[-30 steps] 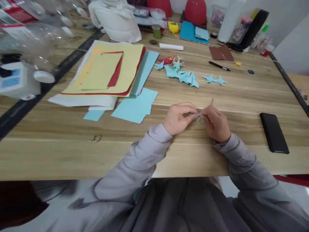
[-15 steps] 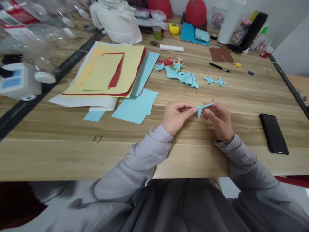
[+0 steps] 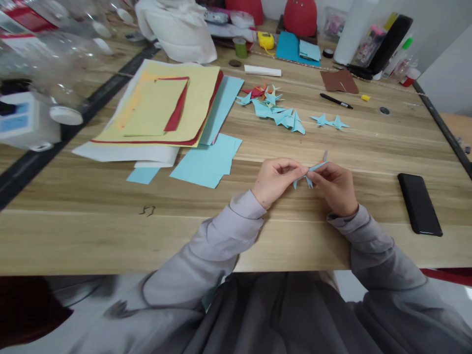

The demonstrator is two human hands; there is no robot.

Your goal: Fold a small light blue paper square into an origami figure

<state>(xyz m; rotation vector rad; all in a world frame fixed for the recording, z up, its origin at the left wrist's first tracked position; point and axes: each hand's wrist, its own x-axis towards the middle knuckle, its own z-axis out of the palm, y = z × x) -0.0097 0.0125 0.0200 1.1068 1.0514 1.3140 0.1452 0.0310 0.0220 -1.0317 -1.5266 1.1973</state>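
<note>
Between my two hands is a small light blue folded paper crane (image 3: 317, 167), with narrow points hanging below the fingertips. My left hand (image 3: 279, 180) pinches it from the left with thumb and forefinger. From the right, my right hand (image 3: 336, 189) pinches it too, and the thumbs nearly meet. Fingers cover part of the paper. Just behind my right fingers shows a thin grey tip with a bit of orange (image 3: 325, 156), mostly hidden. Beyond the hands lie a cluster of light blue paper cranes (image 3: 282, 118) and two more blue cranes (image 3: 330, 121).
At left lie a stack of yellow and red paper (image 3: 199, 98) and loose light blue sheets (image 3: 206, 160). A black phone (image 3: 419, 204) is at right. Farther back are a pen (image 3: 335, 101), brown paper (image 3: 339, 81), a yellow tape measure (image 3: 265, 42) and plastic bottles (image 3: 66, 113).
My hands have come closer together, and the blue paper has turned so that more points hang below. The thin grey tip behind my right hand now shows more.
</note>
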